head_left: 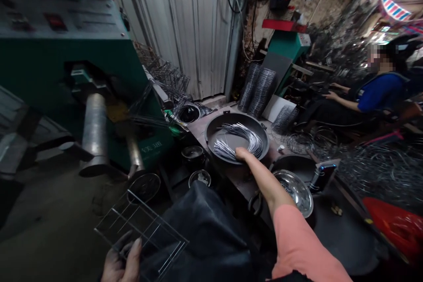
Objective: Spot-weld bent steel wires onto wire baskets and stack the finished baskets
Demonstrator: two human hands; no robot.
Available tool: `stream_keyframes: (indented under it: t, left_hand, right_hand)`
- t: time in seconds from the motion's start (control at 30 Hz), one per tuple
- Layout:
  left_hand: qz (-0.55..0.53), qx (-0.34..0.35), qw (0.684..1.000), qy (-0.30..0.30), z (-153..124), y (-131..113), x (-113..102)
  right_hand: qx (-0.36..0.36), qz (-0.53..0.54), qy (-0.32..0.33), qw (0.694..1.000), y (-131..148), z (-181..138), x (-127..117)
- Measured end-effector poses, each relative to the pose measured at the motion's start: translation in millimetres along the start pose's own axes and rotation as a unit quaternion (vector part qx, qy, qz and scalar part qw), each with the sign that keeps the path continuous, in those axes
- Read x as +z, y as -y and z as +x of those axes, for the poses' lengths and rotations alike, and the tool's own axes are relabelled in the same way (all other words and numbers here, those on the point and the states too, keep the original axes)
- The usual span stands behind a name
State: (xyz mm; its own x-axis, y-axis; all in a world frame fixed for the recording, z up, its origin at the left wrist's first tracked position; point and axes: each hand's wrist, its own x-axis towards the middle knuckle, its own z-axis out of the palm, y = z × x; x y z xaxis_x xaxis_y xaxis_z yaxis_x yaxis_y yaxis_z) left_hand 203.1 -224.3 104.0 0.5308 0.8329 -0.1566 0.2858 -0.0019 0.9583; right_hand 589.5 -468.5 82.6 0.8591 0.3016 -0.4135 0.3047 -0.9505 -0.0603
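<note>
On the desk (231,178) we have one wide, round black pan (238,119), and in it lies a single loose bundle of thin, curved silver wires (243,139), too many and too fine for us to count. The bundle fills the pan's near half, with its cut ends fanning toward the left.

Our right hand (243,154), in a pink sleeve (300,242), reaches out to the pan's near rim. Its grip is narrow, with the fingers close together at the near end of the wires, though we cannot tell whether they are closed on them. Our left hand (121,262) is low and near, its grip holding the edge of one flat wire frame (142,240) between thumb and fingers.

Right of the pan are one steel bowl (293,193) and, just behind it, a second black pan (292,166), partly hidden. Two small dark pots (192,154) (200,178) sit low to the left of our right arm.

Far along the desk stand two upright stacks of wire rings (250,87) (262,92), with a third stack (284,119) beside them. A green machine (66,53) fills the left. On the far right, a seated co-worker in a blue shirt (380,92) faces a heap of wire (380,172).
</note>
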Motion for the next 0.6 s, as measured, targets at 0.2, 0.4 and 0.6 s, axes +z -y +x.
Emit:
stream_keyframes:
  t: [0.2,0.4,0.6]
  left_hand:
    - [0.006,-0.030,0.999,-0.027,0,-5,-9]
    - [0.023,-0.014,0.999,-0.032,0,-17,-6]
    - [0.010,-0.010,0.999,-0.033,-5,-22,-2]
  right_hand:
    - [0.003,0.008,-0.104,0.994,-9,-10,-24]
    - [0.002,-0.034,-0.139,0.990,-15,-19,-81]
    - [0.020,-0.109,-0.098,0.989,25,-20,-135]
